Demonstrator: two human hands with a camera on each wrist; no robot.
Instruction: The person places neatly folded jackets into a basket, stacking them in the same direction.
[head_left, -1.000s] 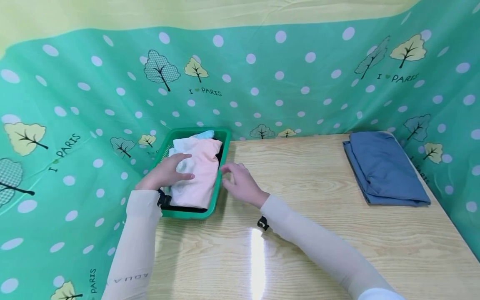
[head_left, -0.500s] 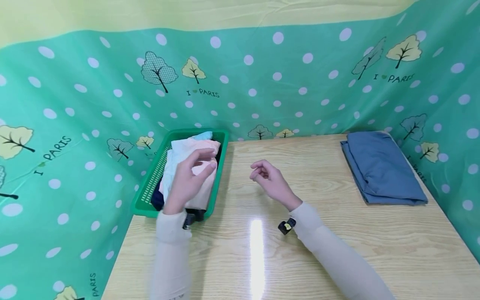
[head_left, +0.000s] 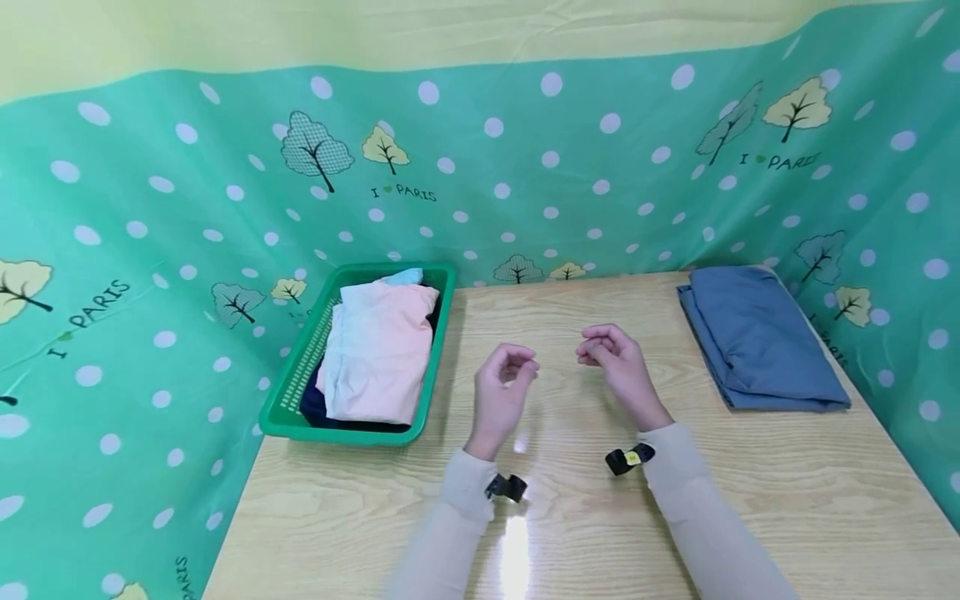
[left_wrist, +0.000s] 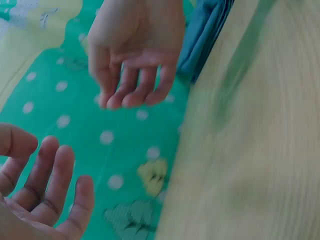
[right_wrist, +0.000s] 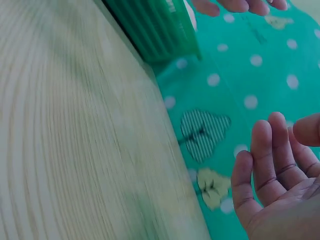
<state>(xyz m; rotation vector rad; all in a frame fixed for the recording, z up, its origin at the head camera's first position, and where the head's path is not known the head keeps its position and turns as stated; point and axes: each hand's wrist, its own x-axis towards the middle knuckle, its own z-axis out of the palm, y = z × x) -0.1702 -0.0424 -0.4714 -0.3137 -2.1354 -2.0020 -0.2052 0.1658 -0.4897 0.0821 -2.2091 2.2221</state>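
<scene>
Above the middle of the table, my left hand (head_left: pixel 501 400) hangs with loosely bent fingers and nothing in them. My right hand (head_left: pixel 624 371) is to its right, likewise empty, its fingers relaxed. A gap separates the two hands. In the left wrist view the left fingers (left_wrist: pixel 60 175) curve gently, with the right hand (left_wrist: pixel 140 55) beyond them. Left of both hands stands a green basket (head_left: pixel 272 421) holding folded clothes (head_left: pixel 386 350), pale pink and light blue on top, with dark cloth beneath. To the right lies a folded blue-grey cloth garment (head_left: pixel 765 337).
The wooden table (head_left: pixel 570 533) reaches back to a green dotted curtain (head_left: pixel 517 208) with printed trees, which also hangs along both sides. The basket sits at the table's back left, and the blue-grey garment near its right edge. Each wrist wears a black strap-on camera.
My left hand has come off the clothes in the basket and swung right over the table. My right hand has moved right, away from the basket's edge. The basket and clothes stay put.
</scene>
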